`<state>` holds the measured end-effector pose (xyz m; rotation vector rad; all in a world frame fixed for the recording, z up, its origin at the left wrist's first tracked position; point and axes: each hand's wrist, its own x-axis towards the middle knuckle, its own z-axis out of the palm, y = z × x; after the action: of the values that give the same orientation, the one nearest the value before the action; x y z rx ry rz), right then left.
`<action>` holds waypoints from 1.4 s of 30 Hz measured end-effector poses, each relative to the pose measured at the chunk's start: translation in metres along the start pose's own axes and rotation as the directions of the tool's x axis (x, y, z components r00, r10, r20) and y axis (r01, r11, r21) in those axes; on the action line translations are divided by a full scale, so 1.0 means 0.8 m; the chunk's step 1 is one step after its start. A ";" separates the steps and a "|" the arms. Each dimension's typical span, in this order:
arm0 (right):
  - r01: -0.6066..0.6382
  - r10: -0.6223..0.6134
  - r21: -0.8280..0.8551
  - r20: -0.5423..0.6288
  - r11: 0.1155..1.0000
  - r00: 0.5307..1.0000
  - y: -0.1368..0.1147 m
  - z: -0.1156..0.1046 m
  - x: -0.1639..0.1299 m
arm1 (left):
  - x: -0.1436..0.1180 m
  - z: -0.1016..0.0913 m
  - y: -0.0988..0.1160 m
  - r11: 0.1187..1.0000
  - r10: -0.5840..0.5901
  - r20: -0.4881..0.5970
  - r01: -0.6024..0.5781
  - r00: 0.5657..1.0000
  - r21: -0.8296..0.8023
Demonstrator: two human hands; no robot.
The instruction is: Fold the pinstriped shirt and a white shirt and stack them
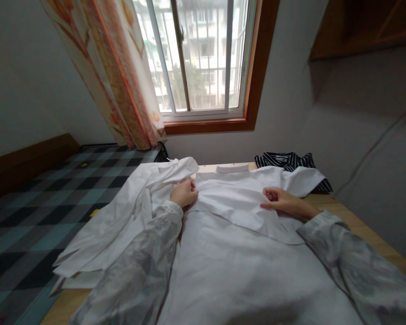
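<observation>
A white shirt lies spread on a wooden table, its collar at the far end. My left hand is closed at the shirt's left edge, thumb and fingers pinching the cloth. Over on the right side, my right hand has its fingers curled and its thumb on the fabric, gripping a bit of it. Left of my left hand lies another white garment, rumpled, with long folds. Broad white cloth fills the foreground; I cannot tell whether it is my own clothing.
A black-and-white striped garment lies at the table's far right corner. The wooden table shows along the right edge. To the left is a bed with a checked cover. A curtain hangs beside the window; a wooden shelf juts out upper right.
</observation>
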<state>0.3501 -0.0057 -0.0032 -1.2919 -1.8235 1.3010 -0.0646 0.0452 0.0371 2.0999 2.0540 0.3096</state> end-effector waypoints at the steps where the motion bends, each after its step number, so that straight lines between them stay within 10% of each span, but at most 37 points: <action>1: -0.021 0.020 -0.029 -0.038 0.999 0.999 0.002 -0.002 -0.004 | 0.003 -0.002 0.004 1.000 -0.009 0.003 0.008 1.000 0.025; 11: -0.102 0.095 -0.328 -0.036 0.939 0.995 -0.001 -0.057 -0.062 | 0.069 -0.015 0.036 0.999 -0.015 0.044 0.013 0.999 0.053; 16: -0.080 0.081 -0.218 -0.002 0.973 0.997 -0.015 -0.061 -0.073 | 0.074 -0.003 0.034 1.000 -0.006 -0.022 0.006 1.000 -0.003; 25: -0.104 -0.008 -0.310 -0.338 0.945 0.941 0.015 -0.051 -0.074 | 0.104 0.016 0.026 0.977 -0.203 -0.156 0.189 0.967 -0.101; 42: -0.112 0.079 -0.375 -0.102 0.920 0.992 0.014 -0.053 -0.116 | 0.112 0.034 0.015 0.985 -0.077 -0.199 0.043 0.977 -0.167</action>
<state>0.4260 -0.0737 0.0113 -1.6305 -2.0401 0.9473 -0.0437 0.1347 0.0160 1.9774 2.1167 0.6866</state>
